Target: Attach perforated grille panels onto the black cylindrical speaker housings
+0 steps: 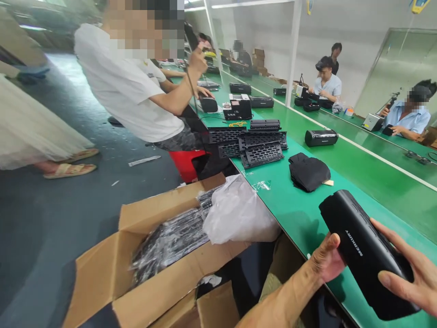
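A carton [180, 273] of film-wrapped parts [170, 241] stands beside the desk's [287, 205] near edge; rightward, above that edge, a half-curled left hand [329, 264] cradles a black MERKURY casing [372, 269], its right end clasped by the wide-spread right hand [426, 278]. Even pressure, clear of the lettering [354, 243], should suit best. Left fingertips are hidden; the frame crops the right hand.
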### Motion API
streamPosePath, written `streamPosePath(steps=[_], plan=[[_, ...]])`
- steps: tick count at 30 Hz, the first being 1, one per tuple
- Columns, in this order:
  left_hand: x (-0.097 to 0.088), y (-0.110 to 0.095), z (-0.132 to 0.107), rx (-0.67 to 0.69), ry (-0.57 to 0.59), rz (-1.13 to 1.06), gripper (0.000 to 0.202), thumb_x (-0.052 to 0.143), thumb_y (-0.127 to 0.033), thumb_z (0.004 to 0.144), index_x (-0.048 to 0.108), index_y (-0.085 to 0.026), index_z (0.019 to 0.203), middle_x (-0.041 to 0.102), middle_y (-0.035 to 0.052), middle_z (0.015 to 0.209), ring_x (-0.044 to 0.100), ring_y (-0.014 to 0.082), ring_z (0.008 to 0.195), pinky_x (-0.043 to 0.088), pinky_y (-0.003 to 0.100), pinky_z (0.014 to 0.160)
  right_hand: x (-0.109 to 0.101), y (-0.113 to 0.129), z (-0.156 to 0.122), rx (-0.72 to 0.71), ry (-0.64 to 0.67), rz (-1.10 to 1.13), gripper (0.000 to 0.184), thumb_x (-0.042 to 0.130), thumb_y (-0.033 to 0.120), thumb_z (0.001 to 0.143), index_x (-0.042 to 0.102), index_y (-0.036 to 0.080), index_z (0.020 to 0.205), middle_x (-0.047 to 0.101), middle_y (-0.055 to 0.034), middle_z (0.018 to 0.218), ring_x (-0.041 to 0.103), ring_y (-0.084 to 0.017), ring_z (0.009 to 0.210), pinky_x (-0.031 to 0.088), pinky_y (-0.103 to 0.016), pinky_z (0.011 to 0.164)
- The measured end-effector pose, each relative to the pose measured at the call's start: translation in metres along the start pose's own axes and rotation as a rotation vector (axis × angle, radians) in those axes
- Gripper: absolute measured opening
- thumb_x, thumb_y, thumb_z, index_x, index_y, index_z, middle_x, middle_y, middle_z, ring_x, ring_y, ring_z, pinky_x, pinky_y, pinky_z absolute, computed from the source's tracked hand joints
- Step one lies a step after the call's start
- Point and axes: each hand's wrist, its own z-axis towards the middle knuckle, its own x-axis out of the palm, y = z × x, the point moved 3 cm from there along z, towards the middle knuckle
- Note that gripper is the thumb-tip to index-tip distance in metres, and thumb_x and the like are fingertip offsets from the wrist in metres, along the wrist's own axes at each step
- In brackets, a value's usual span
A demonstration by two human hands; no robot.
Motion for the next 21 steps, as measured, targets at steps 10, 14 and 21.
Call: streamPosePath(steps=[10, 14, 21], plan=[[0.002, -0.017, 0.013, 0.179, -0.165, 0.089, 0.097, 0.098, -0.057, 0.058, 0.064, -0.020, 0.140, 0.076, 0.0129, 0.129, 0.059, 0.0402, 0.139, 0.046, 0.055, 0.117, 0.066, -0.006, -0.030, -0.015, -0.780, 0.082, 0.111, 0.082, 0.062, 0.081, 0.020, 0.029, 0.167, 0.028, -0.0169, 0.170, 0.035, -0.045, 0.152, 0.035, -0.067, 0.119], [0.003, -0.015, 0.019, 0.188, -0.133, 0.184, 0.092, 0.094, -0.061, 0.062, 0.064, -0.022, 0.140, 0.077, 0.0118, 0.125, 0.062, 0.0392, 0.134, 0.051, 0.053, 0.111, 0.069, -0.005, -0.020, -0.129, -0.946, 0.070, 0.085, 0.084, 0.054, 0.082, 0.040, 0.027, 0.149, 0.046, -0.0173, 0.154, 0.046, -0.044, 0.143, 0.031, -0.069, 0.118], [0.012, -0.097, 0.017, 0.175, 0.022, 0.597, 0.124, 0.104, -0.038, 0.050, 0.045, -0.031, 0.159, 0.047, 0.0130, 0.163, 0.048, 0.0388, 0.146, 0.034, 0.052, 0.123, 0.037, -0.015, -0.049, 0.072, -0.783, 0.243, 0.079, 0.082, 0.057, 0.079, 0.046, 0.030, 0.144, 0.051, -0.0132, 0.154, 0.047, -0.047, 0.141, 0.039, -0.062, 0.113]])
